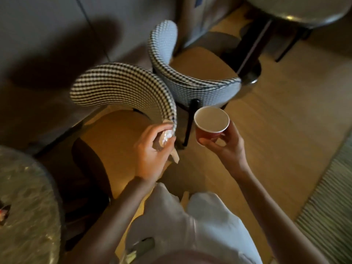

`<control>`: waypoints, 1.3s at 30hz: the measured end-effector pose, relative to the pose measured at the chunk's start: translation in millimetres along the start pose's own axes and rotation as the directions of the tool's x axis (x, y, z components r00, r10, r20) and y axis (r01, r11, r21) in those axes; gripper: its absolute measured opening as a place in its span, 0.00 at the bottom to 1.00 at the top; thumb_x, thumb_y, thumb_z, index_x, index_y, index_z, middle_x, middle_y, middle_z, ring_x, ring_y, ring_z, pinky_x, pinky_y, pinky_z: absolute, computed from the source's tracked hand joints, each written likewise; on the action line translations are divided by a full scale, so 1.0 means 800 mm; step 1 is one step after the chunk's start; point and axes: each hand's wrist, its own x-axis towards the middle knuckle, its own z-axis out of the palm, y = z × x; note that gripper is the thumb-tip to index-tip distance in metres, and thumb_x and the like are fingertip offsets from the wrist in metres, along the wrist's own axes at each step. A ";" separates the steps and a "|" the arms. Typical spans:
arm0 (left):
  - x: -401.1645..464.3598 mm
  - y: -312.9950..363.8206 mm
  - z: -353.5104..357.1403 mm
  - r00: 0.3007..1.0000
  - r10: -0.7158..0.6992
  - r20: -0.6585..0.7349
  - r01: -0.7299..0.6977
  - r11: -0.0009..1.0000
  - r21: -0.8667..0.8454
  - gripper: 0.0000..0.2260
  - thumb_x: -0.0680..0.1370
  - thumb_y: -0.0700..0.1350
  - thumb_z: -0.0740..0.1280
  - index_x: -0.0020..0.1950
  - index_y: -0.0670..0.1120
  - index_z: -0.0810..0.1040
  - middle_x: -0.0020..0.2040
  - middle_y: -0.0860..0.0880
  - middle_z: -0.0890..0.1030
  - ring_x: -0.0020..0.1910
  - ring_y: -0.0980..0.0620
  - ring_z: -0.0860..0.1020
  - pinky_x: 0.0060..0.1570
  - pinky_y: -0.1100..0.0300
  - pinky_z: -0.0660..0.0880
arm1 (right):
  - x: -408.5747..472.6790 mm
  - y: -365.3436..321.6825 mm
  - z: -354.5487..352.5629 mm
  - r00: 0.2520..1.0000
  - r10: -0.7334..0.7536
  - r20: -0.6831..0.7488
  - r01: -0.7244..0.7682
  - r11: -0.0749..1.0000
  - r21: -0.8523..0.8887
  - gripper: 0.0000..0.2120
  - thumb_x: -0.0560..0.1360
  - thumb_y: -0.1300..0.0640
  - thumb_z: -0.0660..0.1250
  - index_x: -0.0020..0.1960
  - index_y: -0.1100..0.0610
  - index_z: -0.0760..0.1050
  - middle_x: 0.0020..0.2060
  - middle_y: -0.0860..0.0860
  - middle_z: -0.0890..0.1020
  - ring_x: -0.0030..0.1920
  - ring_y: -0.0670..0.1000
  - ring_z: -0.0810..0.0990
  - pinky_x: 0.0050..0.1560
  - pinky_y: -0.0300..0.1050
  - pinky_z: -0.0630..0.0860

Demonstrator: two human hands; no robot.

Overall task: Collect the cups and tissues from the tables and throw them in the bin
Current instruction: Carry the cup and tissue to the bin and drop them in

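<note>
A red paper cup (210, 123) with a white inside is held upright in mid-air by my right hand (227, 144), whose fingers curl round its base. It looks empty. My left hand (152, 152) grips a crumpled white tissue (166, 137) in its curled fingers, just beside the end of a chair's backrest. Both hands hover over the floor between the chairs. No bin is in view.
Two houndstooth chairs with tan seats stand ahead, one near (122, 90) and one farther (192, 82). A round table (28, 197) with a small wrapper (3, 214) is at lower left. Another table (304, 14) stands top right. A striped rug (331, 197) lies on the right.
</note>
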 end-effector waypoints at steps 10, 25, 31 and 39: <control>-0.017 0.116 0.272 0.941 0.146 0.307 -0.126 0.989 -0.082 0.12 0.71 0.35 0.74 0.54 0.40 0.79 0.54 0.48 0.81 0.56 0.59 0.78 0.55 0.64 0.75 | -0.069 0.091 -0.268 0.921 0.186 -0.342 -0.154 0.981 0.120 0.33 0.61 0.54 0.80 0.63 0.48 0.71 0.52 0.44 0.81 0.49 0.44 0.81 0.50 0.47 0.80; 0.139 0.210 0.649 0.731 0.110 0.674 0.022 0.983 -0.184 0.14 0.72 0.41 0.73 0.56 0.50 0.77 0.56 0.53 0.80 0.56 0.56 0.79 0.53 0.63 0.78 | 0.062 0.187 -0.563 0.638 0.293 -0.712 -0.223 0.956 0.193 0.34 0.61 0.51 0.79 0.63 0.50 0.70 0.54 0.41 0.79 0.53 0.43 0.80 0.49 0.36 0.76; 0.245 0.246 0.823 0.639 0.204 0.742 -0.036 0.971 -0.236 0.14 0.72 0.41 0.73 0.56 0.50 0.77 0.56 0.53 0.79 0.55 0.57 0.78 0.52 0.67 0.77 | 0.171 0.212 -0.680 0.537 0.316 -0.782 -0.236 0.946 0.221 0.34 0.63 0.59 0.80 0.65 0.52 0.69 0.55 0.41 0.77 0.54 0.39 0.78 0.49 0.33 0.75; 0.304 0.296 1.071 0.465 0.252 0.849 -0.015 0.961 -0.277 0.13 0.71 0.37 0.73 0.55 0.47 0.79 0.53 0.54 0.79 0.54 0.56 0.79 0.53 0.63 0.78 | 0.247 0.289 -0.862 0.376 0.340 -0.862 -0.288 0.927 0.240 0.33 0.63 0.58 0.79 0.64 0.48 0.68 0.56 0.41 0.77 0.58 0.44 0.77 0.57 0.41 0.76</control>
